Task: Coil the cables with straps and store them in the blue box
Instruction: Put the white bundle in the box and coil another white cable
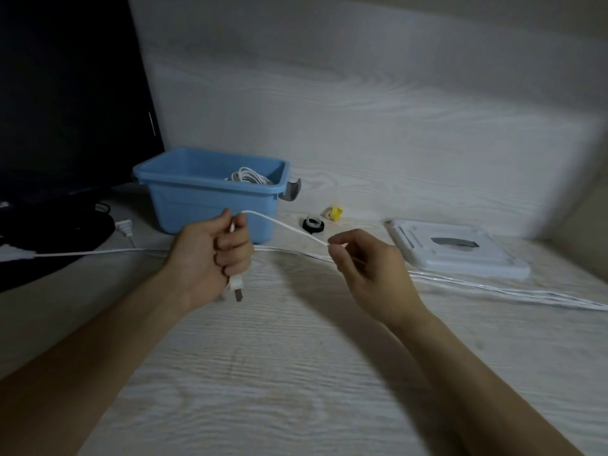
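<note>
My left hand (214,255) grips the plug end of a white cable (286,227); the plug (236,286) with its two prongs sticks out below my fist. The cable rises over my thumb and runs right to my right hand (365,268), which pinches it between thumb and forefinger. Beyond that it trails across the table (296,357) to the right edge. The blue box (210,192) stands just behind my left hand, with a coiled white cable (246,176) inside. A black strap roll (313,224) and a yellow strap (335,213) lie right of the box.
A white flat device (457,251) lies at the right. A second white cable (98,252) runs left, and another plug (124,226) lies by the box. A dark monitor (65,93) and black items (49,232) fill the left. A wood-grain wall stands behind.
</note>
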`<state>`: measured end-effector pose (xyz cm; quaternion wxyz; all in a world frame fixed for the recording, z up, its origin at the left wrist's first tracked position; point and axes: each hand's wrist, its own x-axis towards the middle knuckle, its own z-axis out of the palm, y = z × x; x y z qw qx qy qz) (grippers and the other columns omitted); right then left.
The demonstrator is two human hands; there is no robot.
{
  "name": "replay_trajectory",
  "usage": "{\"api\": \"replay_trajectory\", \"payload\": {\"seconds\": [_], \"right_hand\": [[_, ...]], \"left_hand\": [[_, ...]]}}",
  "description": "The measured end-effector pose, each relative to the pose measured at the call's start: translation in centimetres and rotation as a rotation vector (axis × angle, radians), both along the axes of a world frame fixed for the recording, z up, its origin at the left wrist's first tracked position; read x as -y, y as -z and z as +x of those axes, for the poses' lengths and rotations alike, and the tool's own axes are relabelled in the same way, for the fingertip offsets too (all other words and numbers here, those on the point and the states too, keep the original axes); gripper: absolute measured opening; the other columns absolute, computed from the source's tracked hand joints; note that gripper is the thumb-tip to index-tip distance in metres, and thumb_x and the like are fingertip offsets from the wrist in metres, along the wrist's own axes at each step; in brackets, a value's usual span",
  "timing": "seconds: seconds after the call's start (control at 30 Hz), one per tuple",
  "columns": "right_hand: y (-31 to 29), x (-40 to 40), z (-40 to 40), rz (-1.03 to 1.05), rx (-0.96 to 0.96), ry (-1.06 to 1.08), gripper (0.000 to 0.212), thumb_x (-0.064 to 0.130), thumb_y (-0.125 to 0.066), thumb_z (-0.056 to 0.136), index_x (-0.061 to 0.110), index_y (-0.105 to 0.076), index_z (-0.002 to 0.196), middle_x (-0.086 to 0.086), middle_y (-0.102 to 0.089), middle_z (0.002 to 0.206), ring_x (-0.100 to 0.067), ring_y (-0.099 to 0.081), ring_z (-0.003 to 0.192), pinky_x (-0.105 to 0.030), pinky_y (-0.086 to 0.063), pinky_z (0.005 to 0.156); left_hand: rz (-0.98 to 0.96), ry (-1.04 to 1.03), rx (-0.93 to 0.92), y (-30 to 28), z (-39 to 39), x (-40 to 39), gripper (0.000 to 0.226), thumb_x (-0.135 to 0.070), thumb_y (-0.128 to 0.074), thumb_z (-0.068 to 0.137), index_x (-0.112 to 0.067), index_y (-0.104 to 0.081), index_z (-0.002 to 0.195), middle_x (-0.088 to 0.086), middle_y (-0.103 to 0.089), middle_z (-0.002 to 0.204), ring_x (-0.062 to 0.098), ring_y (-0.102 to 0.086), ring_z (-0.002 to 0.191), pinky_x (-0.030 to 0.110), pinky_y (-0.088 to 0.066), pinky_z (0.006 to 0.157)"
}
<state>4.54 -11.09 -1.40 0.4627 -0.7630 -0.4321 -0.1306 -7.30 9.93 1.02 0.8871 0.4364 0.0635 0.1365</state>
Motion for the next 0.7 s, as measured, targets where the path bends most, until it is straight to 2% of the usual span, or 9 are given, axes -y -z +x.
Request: {"api": "replay_trajectory", "payload": {"seconds": [0.1,0.23,0.33,0.47,0.57,0.63,0.7], "right_hand": [[0.3,0.3,0.8,-0.025,0.005,0.117,0.006,0.028,-0.065,0.094,0.024,-0.063,0.089,0.008,-0.063,0.065,-0.010,-0.059,0.060,-0.031,-0.050,0.060],[0.6,-0.4,0.1,-0.084,0.067,0.146,0.007,0.028,-0.065,0.093,0.023,-0.068,0.089,0.007,-0.068,0.071,-0.010,-0.063,0.063,-0.034,-0.053,0.063],[0.7,-2.1,-1.9,-0.240,0.122,-0.007,0.013,0.031,-0.059,0.094,0.025,-0.070,0.092,0.007,-0.070,0.081,-0.011,-0.061,0.069,-0.033,-0.052,0.067],[1.6,-3.8,-3.8,-0.412,0.253,-0.240,0.022,0.033,-0.051,0.093,0.019,-0.067,0.093,-0.001,-0.066,0.084,-0.022,-0.060,0.074,-0.037,-0.052,0.066],[2.3,-4.0,-3.9,-0.437,0.248,-0.314,0.020,0.029,-0.057,0.092,0.020,-0.067,0.106,-0.001,-0.060,0.091,-0.023,-0.060,0.078,-0.039,-0.053,0.068],[2.5,-3.9,-3.9,-0.436,0.225,-0.355,0.034,0.023,-0.055,0.088,0.022,-0.067,0.120,-0.002,-0.057,0.103,-0.024,-0.061,0.085,-0.038,-0.054,0.072],[2.5,-3.8,-3.7,-0.423,0.218,-0.365,0.043,0.028,-0.045,0.088,0.025,-0.066,0.125,-0.001,-0.054,0.112,-0.025,-0.061,0.089,-0.037,-0.054,0.072]], "left_hand": [[-0.124,-0.063,0.042,-0.1,0.2,-0.3,0.028,-0.025,-0.033,0.103,-0.015,-0.051,0.084,-0.009,-0.036,0.056,0.005,-0.027,0.040,0.018,-0.028,0.038],[-0.141,-0.082,0.114,-0.7,0.4,-0.1,0.022,-0.017,-0.036,0.101,-0.010,-0.057,0.102,-0.003,-0.053,0.070,0.006,-0.039,0.049,0.017,-0.038,0.048],[-0.114,-0.088,0.118,-0.5,0.9,0.6,0.025,-0.010,-0.045,0.090,-0.014,-0.056,0.112,0.004,-0.058,0.078,0.009,-0.048,0.055,0.020,-0.045,0.054],[0.006,-0.128,0.090,0.4,1.4,1.2,0.035,0.001,-0.036,0.099,-0.018,-0.048,0.126,0.009,-0.072,0.090,0.015,-0.065,0.068,0.026,-0.056,0.063],[0.208,-0.164,0.053,1.2,1.6,1.8,0.049,0.009,-0.035,0.099,-0.021,-0.042,0.138,0.014,-0.074,0.102,0.021,-0.072,0.084,0.032,-0.060,0.075],[0.447,-0.257,0.056,2.2,1.7,2.1,0.057,0.012,-0.039,0.097,-0.020,-0.036,0.144,0.014,-0.074,0.101,0.024,-0.072,0.089,0.034,-0.059,0.083],[0.694,-0.297,0.094,3.2,1.7,2.1,0.063,0.014,-0.043,0.095,-0.019,-0.030,0.147,0.011,-0.074,0.102,0.025,-0.072,0.093,0.031,-0.058,0.084]]}}
